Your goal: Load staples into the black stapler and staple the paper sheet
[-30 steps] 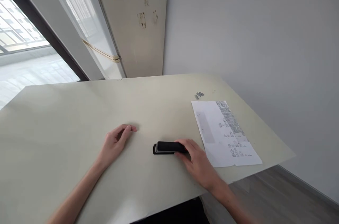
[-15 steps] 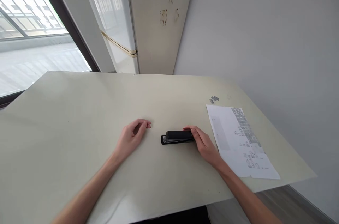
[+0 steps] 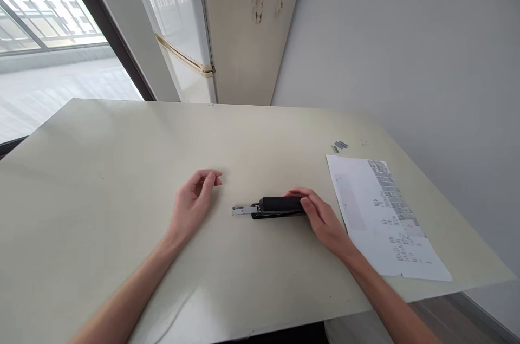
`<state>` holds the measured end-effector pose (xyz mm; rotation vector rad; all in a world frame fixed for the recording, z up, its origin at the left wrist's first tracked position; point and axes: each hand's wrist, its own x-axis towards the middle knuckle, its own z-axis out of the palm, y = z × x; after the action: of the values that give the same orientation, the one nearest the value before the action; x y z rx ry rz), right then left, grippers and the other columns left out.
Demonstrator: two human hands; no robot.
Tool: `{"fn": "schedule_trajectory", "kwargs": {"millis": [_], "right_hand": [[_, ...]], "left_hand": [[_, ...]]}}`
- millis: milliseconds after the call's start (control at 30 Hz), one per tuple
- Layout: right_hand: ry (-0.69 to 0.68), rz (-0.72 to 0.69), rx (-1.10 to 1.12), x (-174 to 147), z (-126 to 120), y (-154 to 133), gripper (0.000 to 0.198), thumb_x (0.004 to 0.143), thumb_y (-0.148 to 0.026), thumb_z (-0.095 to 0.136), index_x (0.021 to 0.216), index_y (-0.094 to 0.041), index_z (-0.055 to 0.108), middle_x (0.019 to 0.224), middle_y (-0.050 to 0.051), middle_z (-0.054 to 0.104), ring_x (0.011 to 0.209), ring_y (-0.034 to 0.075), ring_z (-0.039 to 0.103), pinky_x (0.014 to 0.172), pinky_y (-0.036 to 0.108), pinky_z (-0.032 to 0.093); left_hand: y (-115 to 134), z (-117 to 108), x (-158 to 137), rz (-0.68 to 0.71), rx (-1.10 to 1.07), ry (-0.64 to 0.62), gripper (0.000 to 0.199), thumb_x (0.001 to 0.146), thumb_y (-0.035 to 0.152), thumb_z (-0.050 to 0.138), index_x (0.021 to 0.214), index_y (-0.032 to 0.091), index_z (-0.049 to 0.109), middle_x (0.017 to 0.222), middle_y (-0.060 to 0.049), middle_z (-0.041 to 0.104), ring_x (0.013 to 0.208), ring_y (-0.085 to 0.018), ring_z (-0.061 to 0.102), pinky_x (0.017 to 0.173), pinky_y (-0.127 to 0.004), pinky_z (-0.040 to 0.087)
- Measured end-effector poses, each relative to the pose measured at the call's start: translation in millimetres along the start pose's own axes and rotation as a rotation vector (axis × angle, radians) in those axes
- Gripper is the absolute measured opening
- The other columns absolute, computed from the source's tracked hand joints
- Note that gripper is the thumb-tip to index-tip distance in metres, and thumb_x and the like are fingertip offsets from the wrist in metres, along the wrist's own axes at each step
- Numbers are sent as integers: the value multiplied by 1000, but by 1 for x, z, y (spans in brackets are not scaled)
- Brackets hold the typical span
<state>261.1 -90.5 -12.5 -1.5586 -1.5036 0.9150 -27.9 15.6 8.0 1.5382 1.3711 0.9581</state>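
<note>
A black stapler (image 3: 280,204) lies on the table with its front pointing left, and its silver staple tray (image 3: 242,210) sticks out beyond the front end. My right hand (image 3: 319,216) grips the rear of the stapler, thumb on the near side and fingers over the far side, so that end is partly covered. To the left of the tray, a short gap away, my left hand (image 3: 195,195) rests on the tabletop. Its fingers are curled in with the thumb against them, and I see nothing in them.
Printed paper (image 3: 357,208) lies to the right of my right hand. Beyond its far edge are several small grey staple strips (image 3: 339,145) on the pale table (image 3: 122,170). A white refrigerator (image 3: 244,57) stands behind the table, with a wall (image 3: 398,35) along the right.
The silver staple tray has slid out of the stapler's front end toward the left. My left hand sits a little farther left, and the view has shifted slightly.
</note>
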Motion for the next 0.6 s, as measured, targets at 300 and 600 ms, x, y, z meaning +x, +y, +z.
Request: {"fn": "schedule_trajectory", "kwargs": {"millis": [300,600], "right_hand": [[118,-458,-227,-9,10,-5,33,98,-17,64,128,-31,61,115,7,74,109,25,75,86,40,64],[263,-1065,-531,-5,41,-56,31,90,-4,72,114,-24,73,105,7,78,120,24,71,91,36,63]], "left_hand": [[1,14,-13,-6,-242,-62,40,105,59,54,114,23,68,124,-7,72,117,-25,66,109,-39,44],[11,16,-20,-679,-1228,-205,43,111,38,41,112,7,71,131,-22,72,123,-31,71,106,-43,56]]}}
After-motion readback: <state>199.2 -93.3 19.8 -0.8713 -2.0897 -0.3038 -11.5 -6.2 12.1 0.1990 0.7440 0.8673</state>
